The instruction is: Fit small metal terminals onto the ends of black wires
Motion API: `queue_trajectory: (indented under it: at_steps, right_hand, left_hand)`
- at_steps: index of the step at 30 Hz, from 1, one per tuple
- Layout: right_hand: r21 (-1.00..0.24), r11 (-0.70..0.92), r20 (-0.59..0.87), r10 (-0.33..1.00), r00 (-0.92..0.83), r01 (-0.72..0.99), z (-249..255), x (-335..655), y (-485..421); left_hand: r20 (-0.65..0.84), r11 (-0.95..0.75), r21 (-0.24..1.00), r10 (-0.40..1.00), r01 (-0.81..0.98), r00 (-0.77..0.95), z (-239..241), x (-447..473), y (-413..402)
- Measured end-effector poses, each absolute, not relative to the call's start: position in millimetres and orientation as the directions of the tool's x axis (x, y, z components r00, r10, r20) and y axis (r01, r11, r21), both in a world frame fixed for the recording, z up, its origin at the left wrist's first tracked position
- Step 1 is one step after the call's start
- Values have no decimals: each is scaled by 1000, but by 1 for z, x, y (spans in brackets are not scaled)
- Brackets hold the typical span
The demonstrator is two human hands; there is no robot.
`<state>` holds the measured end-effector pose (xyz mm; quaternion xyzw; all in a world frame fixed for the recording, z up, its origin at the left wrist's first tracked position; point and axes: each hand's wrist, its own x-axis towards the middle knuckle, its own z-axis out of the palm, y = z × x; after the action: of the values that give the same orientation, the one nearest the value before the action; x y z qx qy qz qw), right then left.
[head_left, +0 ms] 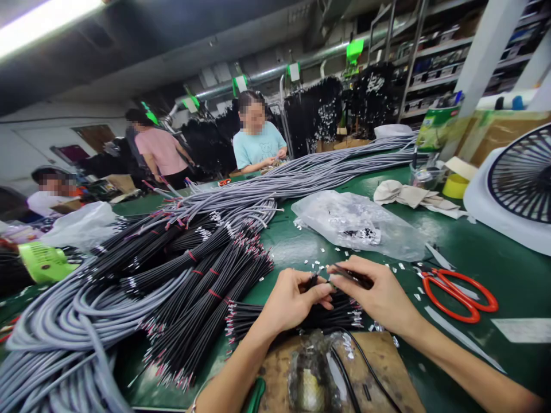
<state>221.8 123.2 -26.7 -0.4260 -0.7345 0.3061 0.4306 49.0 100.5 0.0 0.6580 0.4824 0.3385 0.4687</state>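
My left hand (297, 298) is closed, its thumb and fingers pinching the end of a black cable (313, 280). Close beside it, my right hand (379, 289) grips a slim dark tool that looks like tweezers (350, 274); its tip points at the cable end. The fingertips of both hands nearly meet. Under the hands lies a bundle of short black cables (245, 315) with red and white ends. Nearer to me is a worn brown board (387, 367) with a taped block (312, 378) on it. Tiny labels or clips (316, 265) are scattered behind the hands.
Red-handled scissors (456, 292) lie at the right, near a white fan (508, 201). A clear plastic bag (357, 223) sits ahead. Black cable bundles (215, 292) and grey cables (55, 327) fill the left. A co-worker (258, 140) sits across the green table (447, 229).
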Motion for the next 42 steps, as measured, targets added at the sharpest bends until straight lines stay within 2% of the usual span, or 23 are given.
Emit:
queue_trajectory:
  at_steps: [3, 7, 10, 13, 15, 17, 18, 21, 23, 26, 29, 35, 42]
  right_hand:
    - [-823, 460, 364, 877, -313, 333, -33, 219, 125]
    - [-799, 476, 375, 872, -314, 369, -32, 214, 120]
    - [-722, 562, 475, 827, -302, 403, -19, 214, 116]
    - [-591, 602, 664, 741, -100, 537, -3, 227, 119]
    - [-514, 493, 733, 678, 60, 702, 0, 239, 126]
    - [-493, 356, 708, 695, 128, 794, -4, 250, 134]
    - [-515, 351, 675, 728, 117, 782, -8, 252, 137]
    - [-637, 492, 565, 822, -75, 594, -20, 247, 137]
    - [-701, 553, 523, 828, -202, 451, -23, 236, 131]
    - [-749, 563, 494, 826, -272, 349, -19, 224, 122]
    - [-770, 552, 473, 831, -294, 321, -14, 220, 116]
    - [-756, 563, 478, 823, -306, 334, -11, 221, 115]
    - [-652, 520, 461, 850, -255, 552, -19, 222, 117]
  left_hand:
    - [-20, -93, 928, 954, 361, 298, 0, 51, 99]
    - [8, -64, 922, 989, 382, 145, -6, 54, 100]
    - [38, -44, 935, 999, 352, 25, -14, 54, 102]
    - [104, -83, 896, 994, 436, -25, -19, 51, 105]
    - [115, -108, 877, 993, 468, 13, -17, 49, 106]
    - [93, -124, 889, 992, 441, 90, -13, 48, 107]
    - [78, -124, 902, 989, 414, 126, -10, 48, 107]
    - [31, -82, 934, 988, 348, 150, -3, 49, 107]
    - [3, -37, 944, 995, 328, 104, -2, 51, 105]
    - [-13, -5, 950, 998, 313, 56, -3, 54, 103]
    - [-20, 0, 956, 998, 292, 63, -3, 56, 102]
    - [-65, 55, 985, 996, 163, 57, 1, 58, 100]
    - [-37, 33, 986, 999, 165, 19, -6, 56, 102]
